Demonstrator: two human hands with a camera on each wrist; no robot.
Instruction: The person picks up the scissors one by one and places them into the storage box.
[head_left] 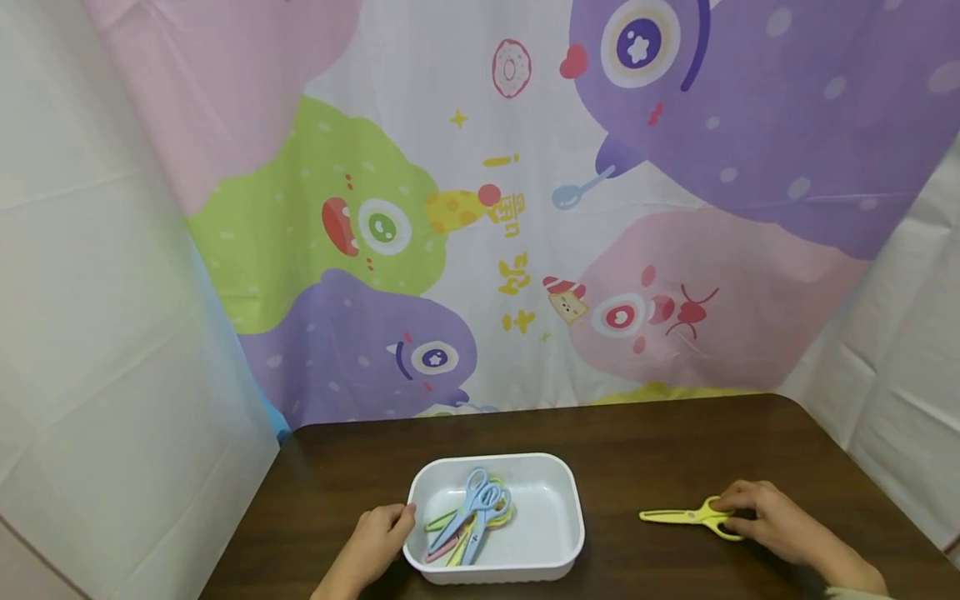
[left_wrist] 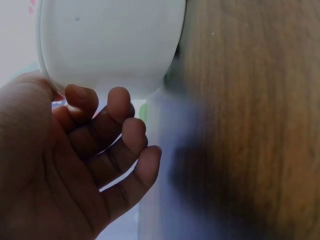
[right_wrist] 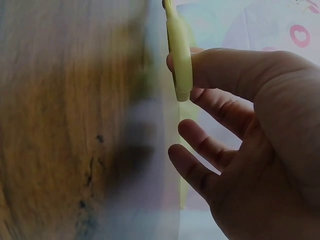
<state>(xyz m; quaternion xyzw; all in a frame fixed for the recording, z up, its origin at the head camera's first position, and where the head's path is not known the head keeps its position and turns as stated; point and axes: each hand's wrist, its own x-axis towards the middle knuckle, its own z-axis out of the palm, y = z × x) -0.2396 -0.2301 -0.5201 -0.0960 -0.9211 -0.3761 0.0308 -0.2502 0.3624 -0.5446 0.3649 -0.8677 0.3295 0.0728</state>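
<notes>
Near the middle of the table's front stands a white tray [head_left: 543,527] holding several scissors in blue, green, yellow and pink, heaped on its left side. My left hand [head_left: 375,540] pinches the tray's left rim between thumb and curled index finger; the left wrist view shows the tray wall [left_wrist: 110,45] just past the fingertips. Off to the right, my right hand [head_left: 776,523] grips yellow scissors [head_left: 675,517] by the handle loops, blades pointing left. The right wrist view has the yellow handle [right_wrist: 182,55] between thumb and fingers, low over the wood. Whether the blades touch the table I cannot tell.
Blue scissors [head_left: 453,523] lie uppermost in the heap, overlapping the others. The dark wooden table [head_left: 337,467] has rounded back corners. Behind it hangs a cloth [head_left: 525,367] with cartoon monsters, and white sheets [head_left: 135,333] drape both sides.
</notes>
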